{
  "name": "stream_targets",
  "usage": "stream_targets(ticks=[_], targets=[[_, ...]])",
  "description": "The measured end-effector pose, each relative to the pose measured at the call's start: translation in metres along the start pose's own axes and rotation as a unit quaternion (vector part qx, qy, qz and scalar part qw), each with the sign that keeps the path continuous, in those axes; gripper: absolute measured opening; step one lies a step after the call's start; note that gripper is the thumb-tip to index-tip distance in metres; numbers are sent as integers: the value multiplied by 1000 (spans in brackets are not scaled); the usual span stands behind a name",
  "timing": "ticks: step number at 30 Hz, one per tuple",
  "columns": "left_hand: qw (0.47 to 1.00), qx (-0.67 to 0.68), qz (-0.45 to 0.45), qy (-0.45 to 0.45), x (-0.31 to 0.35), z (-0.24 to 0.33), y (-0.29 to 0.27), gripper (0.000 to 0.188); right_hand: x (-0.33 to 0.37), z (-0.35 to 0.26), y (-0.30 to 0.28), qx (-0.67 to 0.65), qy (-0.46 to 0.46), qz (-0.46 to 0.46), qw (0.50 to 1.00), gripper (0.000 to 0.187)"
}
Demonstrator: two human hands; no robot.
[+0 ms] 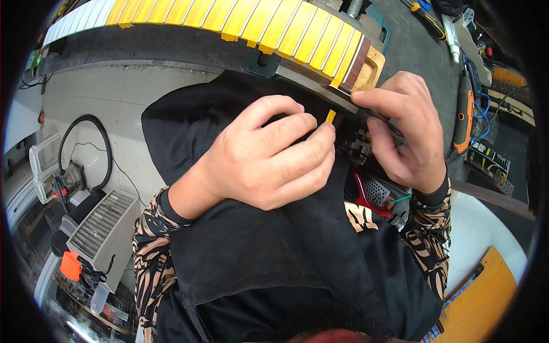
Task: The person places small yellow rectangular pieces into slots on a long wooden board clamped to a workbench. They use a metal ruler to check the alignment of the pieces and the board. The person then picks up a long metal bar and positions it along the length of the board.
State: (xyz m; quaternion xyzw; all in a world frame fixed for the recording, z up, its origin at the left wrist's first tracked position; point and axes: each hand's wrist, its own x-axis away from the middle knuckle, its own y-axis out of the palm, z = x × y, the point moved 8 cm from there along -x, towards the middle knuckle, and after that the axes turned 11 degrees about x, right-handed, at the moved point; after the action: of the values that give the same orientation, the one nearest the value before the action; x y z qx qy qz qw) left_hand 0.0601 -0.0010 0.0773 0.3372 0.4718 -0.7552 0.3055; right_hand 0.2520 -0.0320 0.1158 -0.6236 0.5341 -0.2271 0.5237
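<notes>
The left hand (269, 154) is pinching a small yellow tape strip (330, 116) between thumb and forefinger — fingers together, clamped on its lower end. The strip is standing nearly upright, its long axis pointing up toward the end of the taped fretboard (240, 20) just above. The right hand (406, 131) is sitting just beside it, to the right — fingertips closed, pressing on the dark edge under the wooden block (369, 71). The left hand is nearer the strip.
</notes>
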Motion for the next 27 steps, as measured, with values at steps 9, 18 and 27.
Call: stream_targets(ticks=[9,18,27], targets=[[996,58,-58,-27,3,5,3,25,-77,66,-1,-363,200,125,901,50],[996,42,-56,-64,18,-1,-12,30,-147,53,44,-219,124,-70,965,53],[993,69,-44,-81,24,-13,-16,28,-71,25,6,58,121,-69,989,74]])
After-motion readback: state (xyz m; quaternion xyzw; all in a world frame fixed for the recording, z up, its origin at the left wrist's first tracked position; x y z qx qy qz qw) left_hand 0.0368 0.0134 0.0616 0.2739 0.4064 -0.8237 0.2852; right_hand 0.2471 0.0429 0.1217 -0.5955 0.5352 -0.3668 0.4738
